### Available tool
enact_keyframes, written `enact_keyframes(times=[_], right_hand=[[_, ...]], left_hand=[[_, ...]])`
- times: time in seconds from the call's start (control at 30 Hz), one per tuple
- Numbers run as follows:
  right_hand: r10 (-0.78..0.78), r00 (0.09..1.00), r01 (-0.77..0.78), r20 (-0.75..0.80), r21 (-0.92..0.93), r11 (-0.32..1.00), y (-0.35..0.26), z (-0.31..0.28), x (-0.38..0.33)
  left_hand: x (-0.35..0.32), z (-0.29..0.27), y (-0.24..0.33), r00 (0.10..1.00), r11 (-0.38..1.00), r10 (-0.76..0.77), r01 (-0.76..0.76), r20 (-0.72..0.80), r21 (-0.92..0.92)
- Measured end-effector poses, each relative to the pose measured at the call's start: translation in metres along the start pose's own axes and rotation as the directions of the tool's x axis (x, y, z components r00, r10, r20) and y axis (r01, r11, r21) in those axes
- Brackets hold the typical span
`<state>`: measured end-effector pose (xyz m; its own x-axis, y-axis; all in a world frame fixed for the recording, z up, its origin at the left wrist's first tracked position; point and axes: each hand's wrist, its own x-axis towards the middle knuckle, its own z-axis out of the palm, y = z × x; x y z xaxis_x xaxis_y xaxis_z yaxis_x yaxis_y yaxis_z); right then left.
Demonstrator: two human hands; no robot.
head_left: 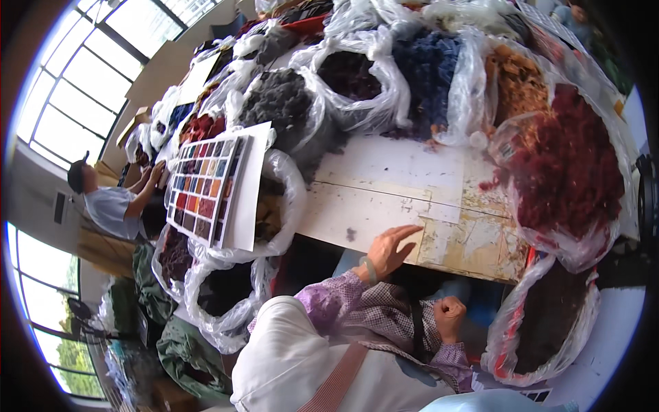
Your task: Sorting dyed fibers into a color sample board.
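Note:
My left hand [388, 254], with a pale bracelet at the wrist, reaches over the near edge of a worn white tabletop [384, 172]. Its fingers are stretched out and hold nothing; whether they touch the surface I cannot tell. Closer to my body, my right hand [449, 318] is curled into a fist below the table edge, and nothing shows in it. Dark red loose fibre [566, 165] spills from a clear plastic bag at the table's right end. To the left stands a tilted colour sample board [206, 185] with rows of small swatches, backed by a white sheet [252, 185].
Along the far side are open plastic bags of grey fibre [278, 99], blue fibre [425, 75] and orange fibre [518, 82]. A bag of dark brown material [549, 319] stands at the near right. Another person [113, 199] in a cap works at the far left.

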<state>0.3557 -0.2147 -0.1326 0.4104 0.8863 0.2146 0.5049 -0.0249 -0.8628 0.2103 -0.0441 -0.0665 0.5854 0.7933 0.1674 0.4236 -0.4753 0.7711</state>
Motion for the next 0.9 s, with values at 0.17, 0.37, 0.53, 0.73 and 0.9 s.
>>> enact_keyframes(times=[0.17,0.37,0.53,0.73,0.9], right_hand=[[0.150,0.971,-0.138,0.188,-0.073,0.988,-0.014,0.030,0.059],[-0.164,0.885,0.140,0.436,0.088,0.986,-0.083,0.130,0.104],[-0.080,0.800,-0.119,0.595,0.289,0.950,-0.152,0.205,0.074],[-0.210,0.457,-0.224,0.865,0.340,0.913,-0.234,0.281,0.069],[-0.189,0.234,-0.518,0.954,0.287,0.806,-0.294,0.334,0.083]], left_hand=[[-0.041,-0.141,-0.054,0.707,0.922,0.016,0.264,-0.707,0.285],[-0.174,-0.274,-0.163,0.187,0.623,-0.015,0.770,-0.982,0.137],[-0.238,-0.308,-0.237,0.014,0.723,-0.677,0.199,-0.736,-0.661],[-0.244,-0.325,-0.225,0.034,0.685,-0.719,-0.138,-0.694,-0.716],[-0.243,-0.342,-0.219,0.091,0.495,-0.794,-0.477,-0.601,-0.726]])
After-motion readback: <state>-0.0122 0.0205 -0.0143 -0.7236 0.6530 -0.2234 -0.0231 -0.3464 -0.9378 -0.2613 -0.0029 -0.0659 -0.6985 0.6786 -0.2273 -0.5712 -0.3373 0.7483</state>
